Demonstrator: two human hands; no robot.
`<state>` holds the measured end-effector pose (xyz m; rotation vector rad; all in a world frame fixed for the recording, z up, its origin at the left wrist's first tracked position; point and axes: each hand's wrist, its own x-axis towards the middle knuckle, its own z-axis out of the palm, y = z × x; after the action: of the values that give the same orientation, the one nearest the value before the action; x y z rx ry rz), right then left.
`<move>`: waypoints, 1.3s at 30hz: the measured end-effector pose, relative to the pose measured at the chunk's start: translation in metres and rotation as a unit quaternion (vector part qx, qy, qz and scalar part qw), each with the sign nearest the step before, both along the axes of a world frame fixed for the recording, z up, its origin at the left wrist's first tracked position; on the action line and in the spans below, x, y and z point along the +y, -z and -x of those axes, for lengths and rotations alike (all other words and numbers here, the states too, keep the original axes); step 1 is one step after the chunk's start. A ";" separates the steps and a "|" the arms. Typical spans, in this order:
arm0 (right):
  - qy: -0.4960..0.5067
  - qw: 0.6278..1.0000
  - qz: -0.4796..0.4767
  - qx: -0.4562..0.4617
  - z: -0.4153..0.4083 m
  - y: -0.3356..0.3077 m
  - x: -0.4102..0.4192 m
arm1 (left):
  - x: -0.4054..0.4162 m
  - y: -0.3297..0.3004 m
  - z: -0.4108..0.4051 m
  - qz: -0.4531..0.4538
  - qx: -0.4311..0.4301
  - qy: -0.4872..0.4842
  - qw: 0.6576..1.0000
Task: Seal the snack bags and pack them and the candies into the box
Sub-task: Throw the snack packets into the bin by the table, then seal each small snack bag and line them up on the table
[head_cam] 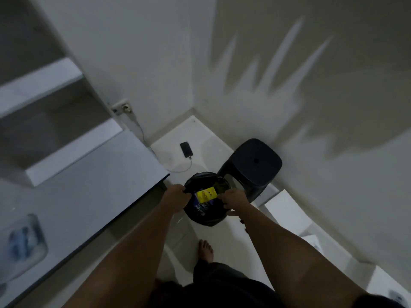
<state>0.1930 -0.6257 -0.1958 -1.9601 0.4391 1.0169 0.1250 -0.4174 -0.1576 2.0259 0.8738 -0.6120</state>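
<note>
Hands hold a black plastic bag [208,216] open over the white floor [200,134]. The left hand [175,197] grips the left edge of the bag with curled fingers. The right hand [233,201] pinches the right edge, also with curled fingers. Inside the bag sits a yellow snack pack [205,194], and just near it a blue snack pack [200,206]. Both are blurry, so I cannot tell if they are sealed.

The bag hangs between the hands, just right of the grey table [89,181] corner. A see-through box [24,243] with something blue in it rests on the near left part of the table, well apart from the bag.

What could go wrong? If one hand lets go of its edge, the bag could flop shut or tip, and the snacks could fall on the floor. A thin bag could also tear if pulled too wide. A phone [186,149] on a cable lies on the far floor, and a dark stool [253,163] stands just beyond the bag, on its right. A bare foot [205,250] is near the bag, so a step forward could bump the stool or catch the cable.
</note>
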 end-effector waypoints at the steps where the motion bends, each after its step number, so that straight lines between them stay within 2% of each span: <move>1: -0.020 1.000 0.006 0.003 0.000 0.002 0.002 | 0.004 0.004 0.005 -0.001 0.006 -0.004 1.000; 7: -0.095 0.995 0.010 -0.007 0.008 0.006 0.035 | 0.032 -0.002 0.048 -0.007 -0.005 -0.038 0.999; 15: -0.180 0.980 -0.050 -0.070 0.049 -0.022 0.157 | 0.112 -0.051 0.143 -0.043 -0.056 -0.188 0.980; 22: -0.255 0.956 -0.098 -0.105 0.169 -0.026 0.284 | 0.205 -0.068 0.303 -0.083 -0.036 -0.255 0.963; 25: -0.290 0.944 -0.116 -0.107 0.235 -0.038 0.335 | 0.250 -0.072 0.381 -0.087 -0.046 -0.315 0.944; 30: -0.314 0.930 -0.127 -0.143 0.302 -0.067 0.413 | 0.318 -0.077 0.483 -0.103 -0.073 -0.399 0.908; 34: -0.343 0.914 -0.126 -0.177 0.338 -0.075 0.474 | 0.361 -0.071 0.531 -0.112 -0.089 -0.443 0.885; 39: -0.342 0.914 -0.157 -0.151 0.365 -0.094 0.551 | 0.418 -0.059 0.543 -0.115 -0.106 -0.438 0.885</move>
<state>-0.1723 -0.0751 -0.1019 -1.9498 -0.5977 1.0840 -0.4177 0.0004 -0.0986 1.5922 1.6193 0.2297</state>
